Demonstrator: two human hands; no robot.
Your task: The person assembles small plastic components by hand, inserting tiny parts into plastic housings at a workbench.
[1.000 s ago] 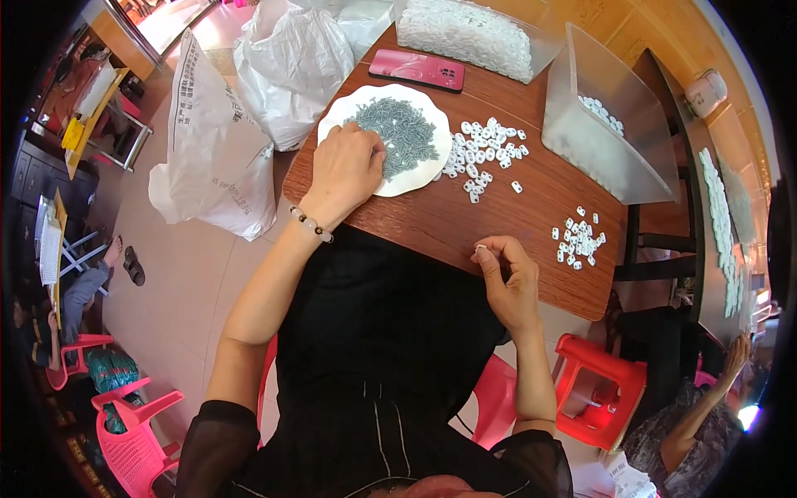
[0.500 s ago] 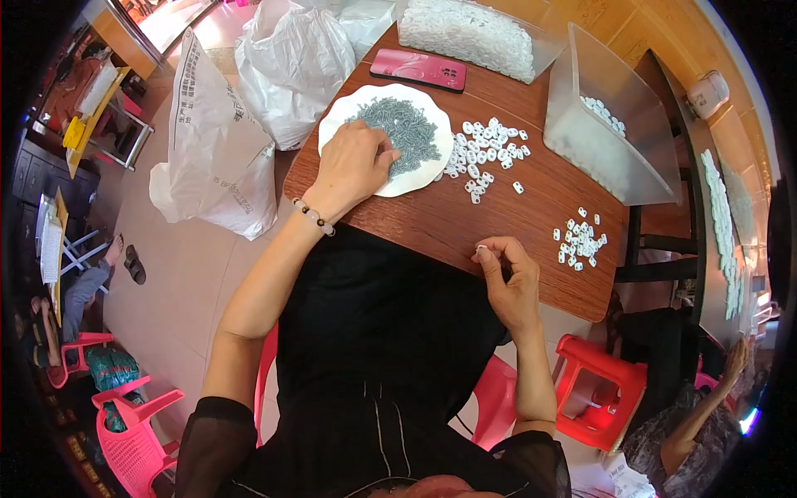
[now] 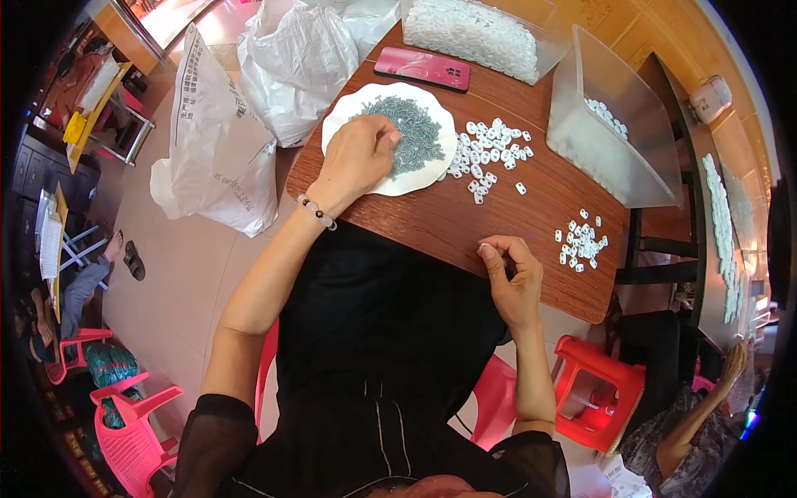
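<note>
My left hand (image 3: 359, 158), with a beaded bracelet at its wrist, is over a white scalloped plate (image 3: 339, 124). The plate holds a heap of small grey metal screws (image 3: 415, 137). Thumb and fingers are drawn together at the heap's near left side; what they pinch, if anything, is hidden. By the table's front edge, my right hand (image 3: 516, 282) pinches a small white plastic piece, only a sliver of it showing. Loose white two-holed plastic pieces (image 3: 494, 149) lie just right of the plate. A smaller pile of such pieces (image 3: 583, 243) is toward the right edge.
A pink phone (image 3: 422, 69) lies behind the plate. Two clear bins (image 3: 581, 124) with white pieces stand along the back and right. White sacks (image 3: 224, 149) stand on the floor at left. A red stool (image 3: 599, 382) and another person's arm (image 3: 697, 415) are at right.
My left fingers have lifted slightly from the screws and drawn back toward the thumb. My right hand stays nearly in place, still pinching the white piece.
</note>
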